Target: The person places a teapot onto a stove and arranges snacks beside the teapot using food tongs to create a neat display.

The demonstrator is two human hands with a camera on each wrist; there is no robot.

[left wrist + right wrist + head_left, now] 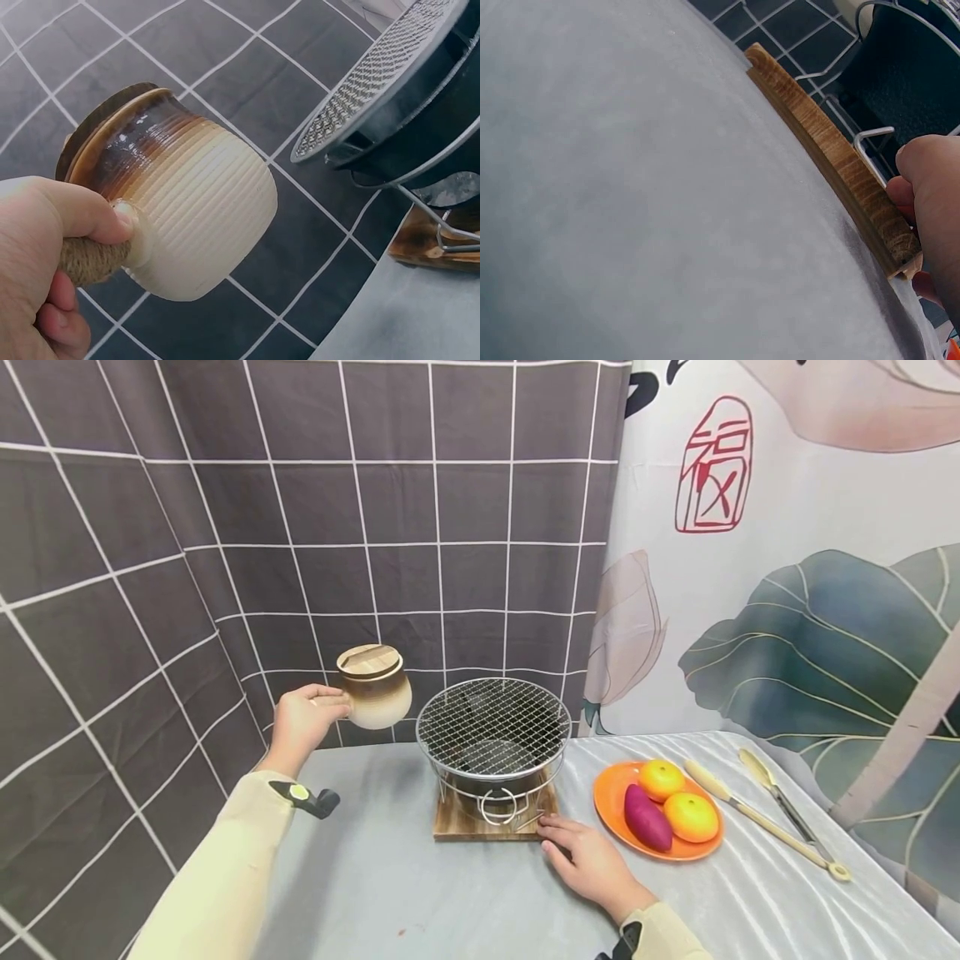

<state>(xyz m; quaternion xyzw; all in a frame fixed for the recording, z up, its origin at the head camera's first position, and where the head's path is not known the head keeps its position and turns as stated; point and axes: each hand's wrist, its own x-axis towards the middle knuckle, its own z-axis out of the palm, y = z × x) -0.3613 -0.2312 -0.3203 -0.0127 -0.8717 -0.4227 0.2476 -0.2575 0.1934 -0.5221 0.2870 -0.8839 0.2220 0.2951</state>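
My left hand (307,718) holds a ceramic side-handle teapot (378,693) in the air, left of the stove, gripping its twine-wrapped handle (94,260). The teapot is brown at the top, cream below, and a flat wooden lid (369,658) sits on it. In the left wrist view the thumb lies along the handle where it meets the body. My right hand (588,864) rests with fairly relaxed fingers at the front right corner of the wooden board (832,161). On that board stands a dark round tabletop stove (480,789) topped with a wire mesh grill (495,727).
An orange plate (607,789) with two oranges (691,817) and a purple sweet potato (647,818) stands right of the board. Beside it lie tongs (787,814) with beige tips. Dark tiled cloth (480,577) hangs close behind the grey-white table (420,893).
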